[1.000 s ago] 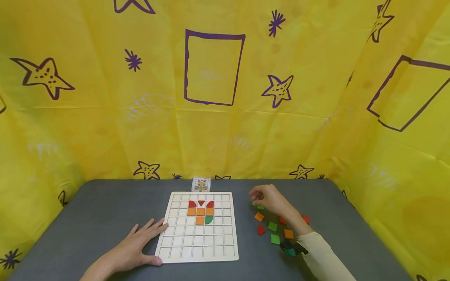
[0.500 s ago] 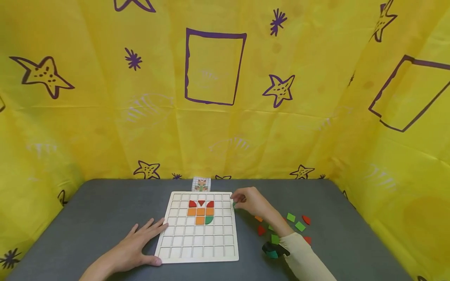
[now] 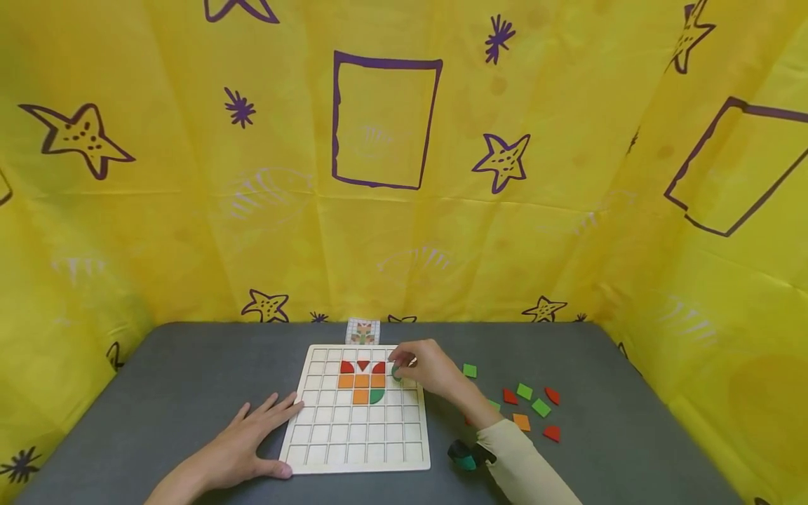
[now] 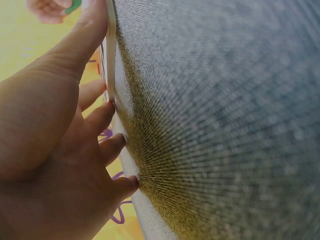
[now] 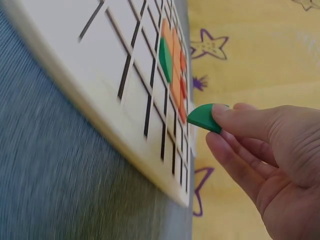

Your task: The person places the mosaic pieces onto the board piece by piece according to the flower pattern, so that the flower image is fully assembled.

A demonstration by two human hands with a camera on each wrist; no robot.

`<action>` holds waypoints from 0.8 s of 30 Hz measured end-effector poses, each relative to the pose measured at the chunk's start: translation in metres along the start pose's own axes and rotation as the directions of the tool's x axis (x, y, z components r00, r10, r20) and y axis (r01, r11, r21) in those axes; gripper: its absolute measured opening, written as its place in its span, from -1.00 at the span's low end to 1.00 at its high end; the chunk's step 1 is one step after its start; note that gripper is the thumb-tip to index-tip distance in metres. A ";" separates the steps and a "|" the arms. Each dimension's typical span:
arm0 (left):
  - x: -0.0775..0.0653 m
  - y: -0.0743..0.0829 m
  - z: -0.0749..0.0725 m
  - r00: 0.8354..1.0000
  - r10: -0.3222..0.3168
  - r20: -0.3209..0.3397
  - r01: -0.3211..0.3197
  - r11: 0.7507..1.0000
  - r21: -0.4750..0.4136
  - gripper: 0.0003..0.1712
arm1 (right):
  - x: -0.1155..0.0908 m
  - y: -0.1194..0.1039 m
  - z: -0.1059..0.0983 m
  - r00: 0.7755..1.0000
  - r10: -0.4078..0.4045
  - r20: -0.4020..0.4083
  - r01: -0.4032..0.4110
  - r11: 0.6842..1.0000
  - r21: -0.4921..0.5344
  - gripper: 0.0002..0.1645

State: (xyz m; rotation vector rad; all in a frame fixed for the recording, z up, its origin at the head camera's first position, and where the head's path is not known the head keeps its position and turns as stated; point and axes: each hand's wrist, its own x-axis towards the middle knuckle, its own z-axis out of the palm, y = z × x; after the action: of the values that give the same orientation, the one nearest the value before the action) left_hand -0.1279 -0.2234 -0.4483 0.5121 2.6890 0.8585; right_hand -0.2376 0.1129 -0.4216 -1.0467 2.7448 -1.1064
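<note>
A white gridded board (image 3: 353, 449) lies on the grey table, with red, orange and green tiles set in its upper middle cells. My left hand (image 3: 247, 438) rests at the board's left edge, fingers spread straight, thumb at the near corner. Over the upper right part of the board, my right hand (image 3: 429, 368) pinches a green quarter-circle tile (image 5: 204, 118) between thumb and fingers. Among the set tiles are a green quarter-circle (image 3: 376, 396), an orange square (image 3: 360, 397) and a red triangle (image 3: 362, 365).
Loose tiles lie right of the board, among them a green square (image 3: 541, 407), an orange square (image 3: 521, 422) and a red quarter-circle (image 3: 552, 395). A small pattern card (image 3: 362, 332) lies behind the board. A yellow patterned cloth (image 3: 391, 231) hangs around the table.
My right hand has moved left from the loose tiles to above the board, carrying the green quarter-circle tile. The left hand has stayed in place.
</note>
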 end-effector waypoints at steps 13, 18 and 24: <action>0.002 -0.003 0.001 1.000 -0.011 0.005 0.011 1.000 0.002 0.14 | 0.022 -0.027 0.030 0.996 -0.012 0.091 0.006 0.998 0.066 -0.76; 0.001 -0.004 0.000 1.000 0.014 -0.003 -0.014 1.000 0.004 0.14 | 0.029 -0.034 0.043 0.993 0.001 0.115 -0.012 0.995 0.095 -0.78; -0.001 -0.003 0.000 0.999 0.045 -0.013 -0.045 0.999 0.014 0.12 | 0.041 -0.039 0.056 0.991 0.015 0.133 -0.030 0.993 0.112 -0.81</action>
State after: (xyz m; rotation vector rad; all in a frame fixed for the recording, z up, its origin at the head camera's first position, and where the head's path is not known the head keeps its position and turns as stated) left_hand -0.1278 -0.2255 -0.4500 0.5747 2.7067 0.8588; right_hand -0.2333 0.0336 -0.4300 -1.0325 2.5529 -1.1316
